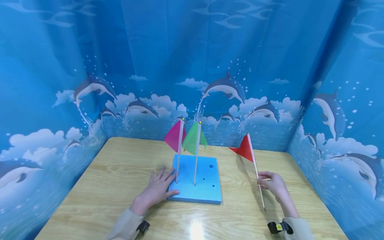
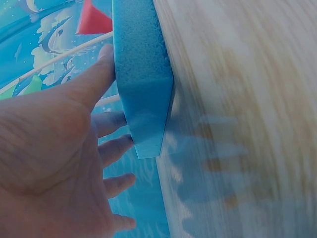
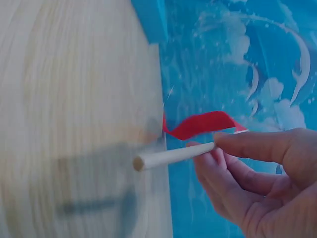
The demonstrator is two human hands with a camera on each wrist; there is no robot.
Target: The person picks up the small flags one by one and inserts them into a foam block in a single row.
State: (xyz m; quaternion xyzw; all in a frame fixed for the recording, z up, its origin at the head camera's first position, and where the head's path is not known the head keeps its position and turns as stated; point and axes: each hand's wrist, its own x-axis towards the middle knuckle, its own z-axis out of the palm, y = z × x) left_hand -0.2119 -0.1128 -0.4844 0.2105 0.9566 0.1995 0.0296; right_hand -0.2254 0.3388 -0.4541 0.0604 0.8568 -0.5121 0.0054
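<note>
A blue foam block (image 1: 207, 194) lies flat on the table, with several small holes in its right part. A magenta flag (image 1: 172, 137) and a green flag (image 1: 190, 142) stand upright in it on thin pale sticks. My left hand (image 1: 157, 189) rests on the block's left edge, fingers spread and thumb over the near left corner. Off to the right of the block, my right hand (image 1: 272, 182) pinches the stick of a red flag (image 1: 246, 148) between thumb and fingers. The stick leans left at its top, and its bare lower end (image 3: 148, 161) points down at the table.
The wooden table (image 1: 117, 166) reaches out to both sides of the block. Blue curtains (image 1: 168, 66) printed with dolphins hang behind it and along its left and right sides.
</note>
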